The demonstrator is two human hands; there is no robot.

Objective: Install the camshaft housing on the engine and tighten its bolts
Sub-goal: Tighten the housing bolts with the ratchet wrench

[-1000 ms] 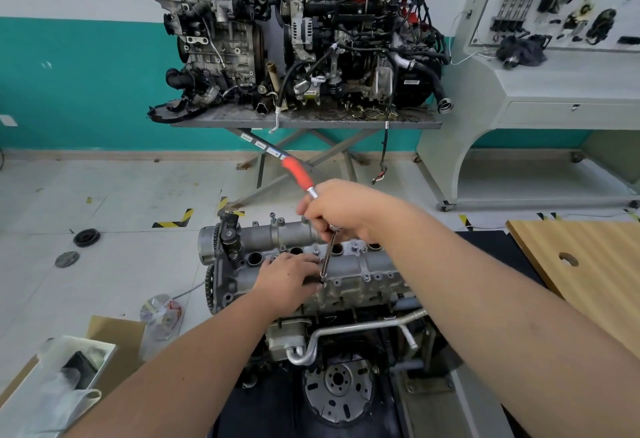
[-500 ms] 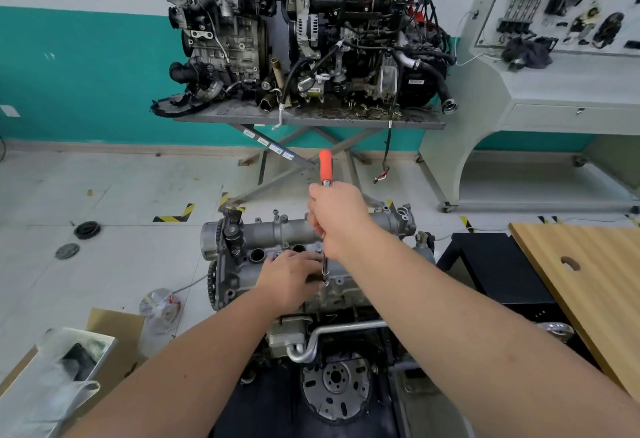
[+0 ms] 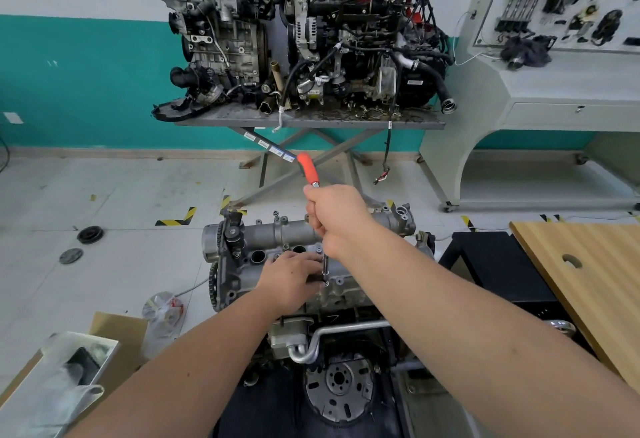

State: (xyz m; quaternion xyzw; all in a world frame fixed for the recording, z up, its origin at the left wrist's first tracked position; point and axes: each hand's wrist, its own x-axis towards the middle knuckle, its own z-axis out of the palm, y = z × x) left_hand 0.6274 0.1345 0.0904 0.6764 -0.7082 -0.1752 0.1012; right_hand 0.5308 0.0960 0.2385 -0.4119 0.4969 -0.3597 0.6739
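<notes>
Left hand (image 3: 291, 281) resting loosely spread on the grey cast-metal camshaft housing (image 3: 277, 243), fingertips beside the thin steel extension shaft. Right hand (image 3: 337, 215) above the housing, fist gripping the orange-handled ratchet wrench (image 3: 309, 169), handle tilted up-left. Housing seated atop the engine block (image 3: 332, 333).

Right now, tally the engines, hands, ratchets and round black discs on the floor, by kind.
Engines: 3, the grey one being worked on, a bare grey one and a black one with red straps on the stand.
Hands: 2, left hand, right hand.
Orange-handled ratchets: 1.
Black floor discs: 2.
Total: 8.
</notes>
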